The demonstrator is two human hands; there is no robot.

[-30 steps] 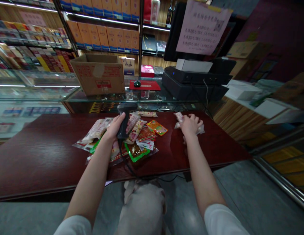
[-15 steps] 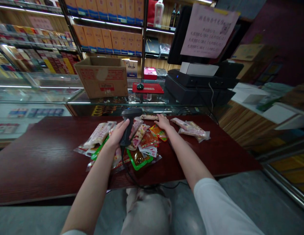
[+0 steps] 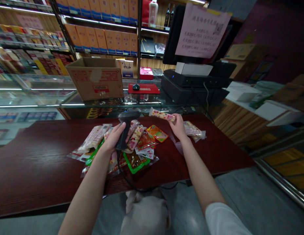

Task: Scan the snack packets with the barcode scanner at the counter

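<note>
A: Largest first?
B: Dark red table [image 3: 44,163], one. Open carton [image 3: 98,81], one, on the glass counter [image 3: 68,99] beyond.
A: Next?
B: Heap of packets [image 3: 134,140], one, around and in front of the left hand. Total uncountable, items overlap. Distinct: flat orange packet [image 3: 157,133], one; green-edged pouch [image 3: 137,166], one at the front.
A: Smaller lots?
B: Wrapped goods [image 3: 194,130], one group apart at the right, partly behind the right hand; number unclear.
A: How far along?
B: One lot lies apart, one bar is in hand, the larger heap remains on the table.
A: Hand-held?
B: Black scanner [image 3: 123,132], one, left hand [image 3: 112,138] closed round its handle. Wrapped bar [image 3: 161,115], one, near the table's far edge, its end pinched narrowly in the right hand [image 3: 178,127].
A: Smallest?
B: Mouse [image 3: 136,87], one, on the counter's red mat [image 3: 152,88].
</note>
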